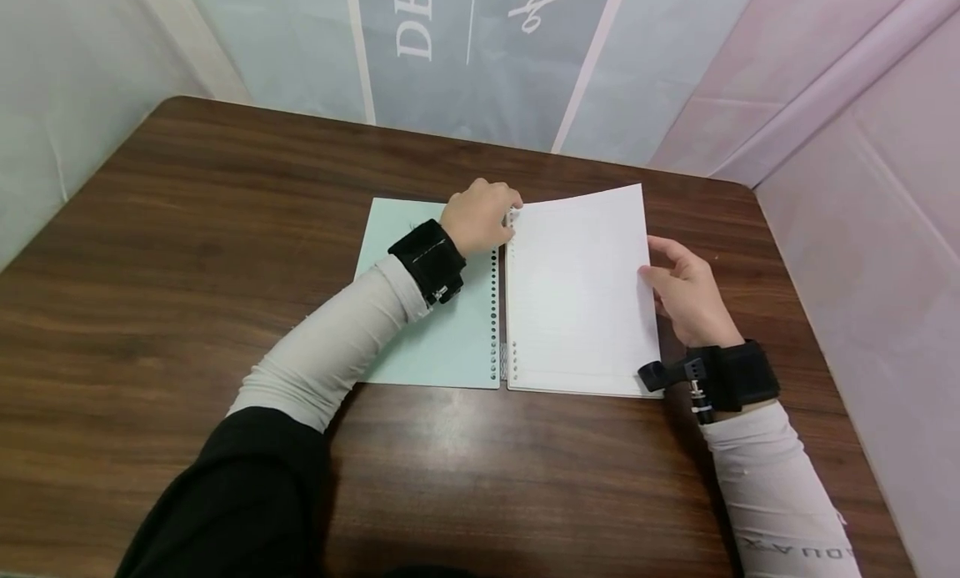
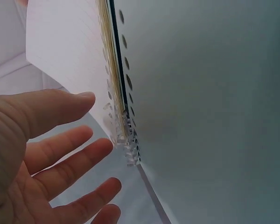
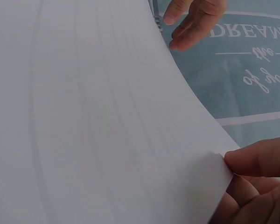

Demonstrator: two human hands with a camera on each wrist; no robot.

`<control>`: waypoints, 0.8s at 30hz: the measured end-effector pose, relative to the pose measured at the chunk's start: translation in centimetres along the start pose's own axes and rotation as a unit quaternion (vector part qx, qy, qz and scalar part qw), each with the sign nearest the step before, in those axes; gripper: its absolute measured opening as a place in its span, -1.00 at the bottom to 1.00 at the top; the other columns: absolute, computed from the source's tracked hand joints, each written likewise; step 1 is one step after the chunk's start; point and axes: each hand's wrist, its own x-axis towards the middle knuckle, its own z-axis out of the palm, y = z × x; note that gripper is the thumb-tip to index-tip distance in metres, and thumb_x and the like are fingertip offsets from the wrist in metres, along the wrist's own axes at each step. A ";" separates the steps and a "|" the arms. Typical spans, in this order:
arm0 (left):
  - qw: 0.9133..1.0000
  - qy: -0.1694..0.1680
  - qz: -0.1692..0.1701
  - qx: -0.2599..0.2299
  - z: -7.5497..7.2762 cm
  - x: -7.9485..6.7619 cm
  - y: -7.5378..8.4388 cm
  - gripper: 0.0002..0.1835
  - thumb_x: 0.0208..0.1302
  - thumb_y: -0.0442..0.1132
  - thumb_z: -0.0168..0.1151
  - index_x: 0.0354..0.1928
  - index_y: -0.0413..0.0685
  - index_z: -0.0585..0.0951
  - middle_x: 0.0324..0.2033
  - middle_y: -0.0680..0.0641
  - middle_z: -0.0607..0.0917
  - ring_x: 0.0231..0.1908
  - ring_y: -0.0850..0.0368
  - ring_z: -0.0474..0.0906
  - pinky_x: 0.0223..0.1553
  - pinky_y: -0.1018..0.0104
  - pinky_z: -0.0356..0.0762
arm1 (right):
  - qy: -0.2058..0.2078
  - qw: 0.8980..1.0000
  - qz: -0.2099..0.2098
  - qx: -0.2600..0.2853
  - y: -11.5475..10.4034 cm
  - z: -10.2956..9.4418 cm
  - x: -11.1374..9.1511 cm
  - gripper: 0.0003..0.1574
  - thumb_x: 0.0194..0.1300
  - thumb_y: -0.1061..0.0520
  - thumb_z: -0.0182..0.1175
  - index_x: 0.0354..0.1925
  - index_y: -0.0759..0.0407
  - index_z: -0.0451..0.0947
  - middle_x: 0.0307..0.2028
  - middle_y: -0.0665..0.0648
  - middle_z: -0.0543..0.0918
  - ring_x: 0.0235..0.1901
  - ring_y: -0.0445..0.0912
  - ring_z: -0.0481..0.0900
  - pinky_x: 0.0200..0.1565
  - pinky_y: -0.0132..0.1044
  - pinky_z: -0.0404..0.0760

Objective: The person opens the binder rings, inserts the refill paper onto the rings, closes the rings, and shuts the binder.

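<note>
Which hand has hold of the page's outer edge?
The right hand: it pinches the white page there, while the left hand is across at the opposite side, by the binding rings.

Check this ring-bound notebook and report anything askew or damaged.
No damage stands out. Only the white page looks askew: its outer edge bows upward, likely because the right hand pinches it.

hands [image 1: 480, 218] [image 1: 688, 299]: 2 | notebook [image 1: 577, 303]: 1 | wristbands [image 1: 426, 257] [image 1: 742, 376]: 2 | white sleeves [image 1: 337, 336] [image 1: 776, 486]: 2 | table [image 1: 187, 311]: 1
</note>
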 end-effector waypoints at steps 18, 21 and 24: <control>0.999 -0.024 -0.020 0.038 0.2 1.5 0.6 -0.62 0.33 -0.31 0.21 0.19 0.00 0.58 0.16 -0.03 0.64 0.13 -0.07 0.47 0.05 -0.02 0.53 | -0.001 1.000 -0.002 -0.003 0.0 0.5 0.0 -0.33 0.57 0.11 -0.09 0.55 0.07 0.05 -0.46 -0.17 0.52 -0.52 -0.24 0.36 -0.42 -0.32 0.34; 0.998 -0.030 -0.018 0.046 0.2 1.6 0.7 -0.60 0.33 -0.33 0.20 0.21 0.01 0.57 0.19 -0.04 0.63 0.15 -0.08 0.47 0.07 -0.03 0.52 | -0.002 1.000 -0.001 -0.010 0.0 0.5 0.0 -0.33 0.57 0.10 -0.09 0.55 0.06 0.05 -0.31 -0.09 0.58 -0.43 -0.25 0.43 -0.34 -0.33 0.40; 0.998 -0.037 -0.014 0.054 0.1 1.6 0.8 -0.59 0.34 -0.33 0.18 0.23 0.01 0.56 0.21 -0.04 0.61 0.18 -0.09 0.45 0.09 -0.04 0.51 | -0.011 1.000 -0.004 -0.018 0.0 0.4 0.0 -0.33 0.58 0.09 -0.11 0.55 0.06 0.04 -0.04 0.08 0.60 -0.29 -0.29 0.49 -0.25 -0.36 0.46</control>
